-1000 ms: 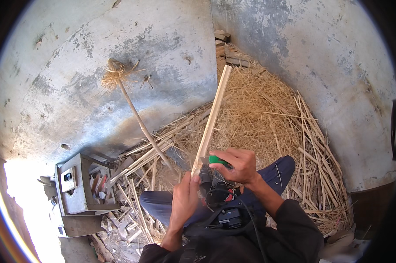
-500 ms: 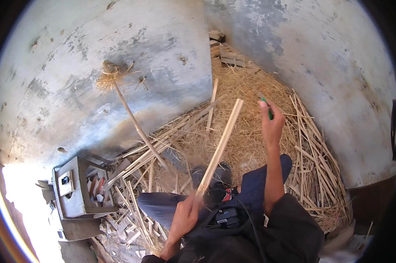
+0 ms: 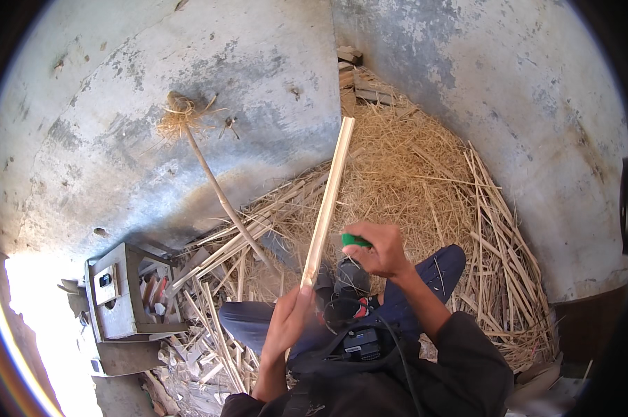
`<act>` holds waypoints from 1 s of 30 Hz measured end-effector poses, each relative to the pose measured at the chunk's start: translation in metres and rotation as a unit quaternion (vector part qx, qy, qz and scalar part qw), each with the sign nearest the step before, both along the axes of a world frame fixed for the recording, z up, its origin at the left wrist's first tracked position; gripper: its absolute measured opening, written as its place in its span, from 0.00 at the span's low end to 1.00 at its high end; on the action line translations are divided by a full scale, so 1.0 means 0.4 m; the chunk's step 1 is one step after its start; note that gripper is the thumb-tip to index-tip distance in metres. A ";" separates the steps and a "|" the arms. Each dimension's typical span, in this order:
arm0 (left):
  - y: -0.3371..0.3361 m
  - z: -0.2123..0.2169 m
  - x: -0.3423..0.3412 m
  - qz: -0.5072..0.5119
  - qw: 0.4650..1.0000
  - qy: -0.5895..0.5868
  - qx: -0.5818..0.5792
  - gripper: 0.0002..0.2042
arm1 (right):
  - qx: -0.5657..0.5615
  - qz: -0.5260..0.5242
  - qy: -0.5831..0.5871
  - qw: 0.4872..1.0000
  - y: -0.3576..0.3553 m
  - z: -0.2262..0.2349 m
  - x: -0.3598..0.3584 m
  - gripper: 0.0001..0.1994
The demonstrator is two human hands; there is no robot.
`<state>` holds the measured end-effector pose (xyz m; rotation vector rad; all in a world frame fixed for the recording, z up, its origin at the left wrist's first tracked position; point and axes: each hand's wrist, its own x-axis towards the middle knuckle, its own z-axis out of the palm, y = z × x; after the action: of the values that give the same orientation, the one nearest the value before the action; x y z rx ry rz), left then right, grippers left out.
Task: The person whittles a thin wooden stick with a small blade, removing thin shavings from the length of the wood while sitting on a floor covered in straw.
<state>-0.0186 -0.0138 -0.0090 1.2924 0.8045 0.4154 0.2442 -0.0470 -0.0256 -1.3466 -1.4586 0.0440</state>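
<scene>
My left hand (image 3: 288, 320) is closed round the lower end of a long, pale split-bamboo strip (image 3: 329, 198). The strip slants upward and away, its far end free over the shavings; lengthwise lines on it could be grooves or several pieces lying together, I cannot tell which. Close to the strip's right side, my right hand (image 3: 382, 251) is closed on a green-handled tool (image 3: 356, 240). Only the green handle shows clearly; the tool's working end is hidden or too small to make out. Whether the tool touches the strip cannot be told.
Fine shavings (image 3: 397, 167) are heaped in the wall corner. Loose strips (image 3: 502, 257) lie along the right wall, with more strips (image 3: 251, 226) at left. A stick (image 3: 216, 187) leans on the wall, topped with fibres. A grey wooden box (image 3: 123, 295) stands at left. My bent legs (image 3: 429, 274) frame the work.
My right hand has come down and left with the green-handled tool, from over the shavings to beside the strip. The strip's far end has swung left and upward.
</scene>
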 end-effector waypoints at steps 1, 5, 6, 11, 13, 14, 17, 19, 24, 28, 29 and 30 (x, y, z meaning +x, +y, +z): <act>0.003 0.002 0.002 0.001 1.000 0.000 0.000 0.20 | -0.019 0.024 -0.003 1.000 -0.006 0.008 -0.011 0.17; 0.010 0.022 0.017 0.002 1.000 -0.015 -0.024 0.22 | -0.019 0.067 -0.037 0.997 -0.012 0.000 -0.035 0.17; 0.011 0.027 0.020 0.003 1.000 -0.017 -0.018 0.23 | -0.019 0.067 -0.037 0.997 -0.013 -0.001 -0.042 0.17; 0.011 0.066 0.040 0.015 1.000 0.005 0.010 0.25 | -0.011 0.048 -0.027 0.998 -0.014 0.005 -0.061 0.17; 0.003 0.066 0.050 0.019 0.999 0.008 0.039 0.28 | -0.004 0.055 -0.027 0.998 -0.014 0.007 -0.060 0.17; 0.000 0.063 0.053 0.011 0.999 0.000 0.048 0.28 | 0.004 0.061 -0.027 0.998 -0.014 0.008 -0.059 0.17; -0.004 0.059 0.059 0.003 0.999 0.002 0.046 0.29 | 0.025 0.054 -0.034 0.998 -0.013 0.004 -0.061 0.16; -0.007 0.064 0.061 0.001 0.999 0.011 0.035 0.29 | 0.023 0.044 -0.041 0.998 -0.015 0.006 -0.060 0.16; -0.011 0.046 0.053 0.019 1.000 -0.001 0.023 0.28 | 0.012 0.015 -0.077 0.997 -0.017 0.028 -0.059 0.16; -0.010 0.044 0.042 0.020 0.997 0.030 0.071 0.27 | 0.003 -0.015 -0.096 0.995 -0.011 0.034 -0.050 0.17; -0.008 0.036 0.037 0.023 0.995 0.046 0.084 0.28 | -0.013 -0.020 -0.114 0.993 -0.010 0.034 -0.048 0.17; -0.008 0.030 0.034 0.027 0.993 0.061 0.096 0.28 | -0.013 -0.020 -0.115 0.993 -0.006 0.030 -0.044 0.17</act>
<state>-0.0049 -0.0169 0.0030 1.4880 0.9202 0.4686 0.2268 -0.0494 -0.0135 -1.4380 -1.6253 -0.1226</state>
